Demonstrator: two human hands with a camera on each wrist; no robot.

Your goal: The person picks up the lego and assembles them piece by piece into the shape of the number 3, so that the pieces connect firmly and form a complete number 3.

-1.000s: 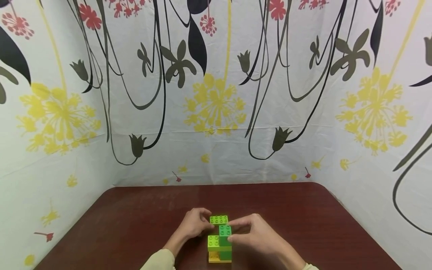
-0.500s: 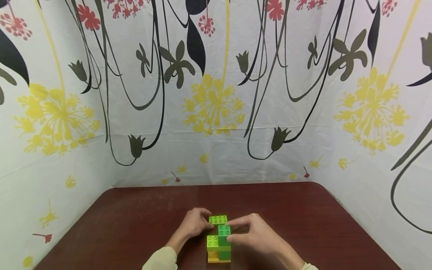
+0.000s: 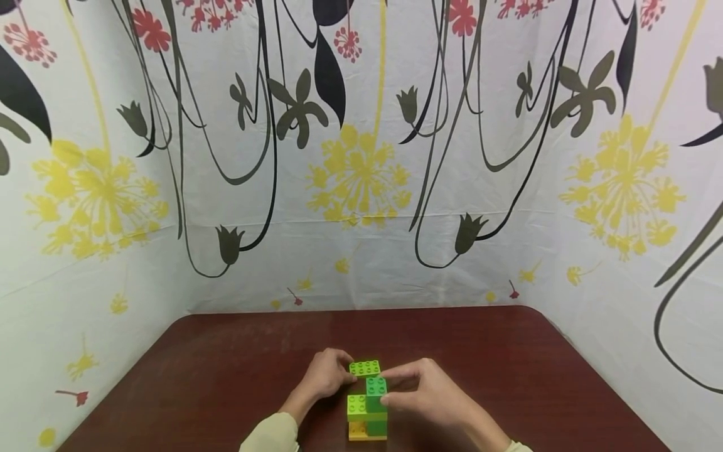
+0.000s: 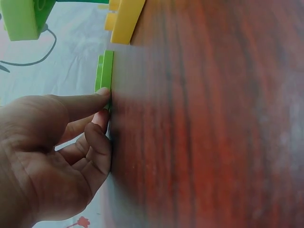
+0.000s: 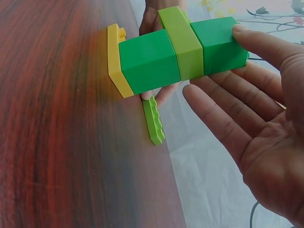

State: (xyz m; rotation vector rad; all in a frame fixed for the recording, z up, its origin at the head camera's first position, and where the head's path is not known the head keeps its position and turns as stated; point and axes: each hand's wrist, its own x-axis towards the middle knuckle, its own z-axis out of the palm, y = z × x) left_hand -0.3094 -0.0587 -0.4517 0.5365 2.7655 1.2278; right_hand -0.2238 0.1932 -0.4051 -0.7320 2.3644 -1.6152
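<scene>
A small stack of toy building bricks stands upright on the table in the head view. Its yellow base plate (image 3: pixel 358 433) carries a dark green brick (image 5: pixel 149 59), then a lime brick (image 3: pixel 356 408), then a second dark green brick (image 3: pixel 376 388) on top. My right hand (image 3: pixel 432 392) holds that top brick between thumb and fingers. Just behind the stack, a flat lime plate brick (image 3: pixel 364 368) lies studs up on the table. My left hand (image 3: pixel 326 375) pinches its left end, as the left wrist view shows, where the plate (image 4: pixel 108 71) sits at the fingertips.
The dark red-brown table (image 3: pixel 237 358) has rounded far corners. A white cloth (image 3: pixel 361 276) printed with flowers hangs behind it and along both sides.
</scene>
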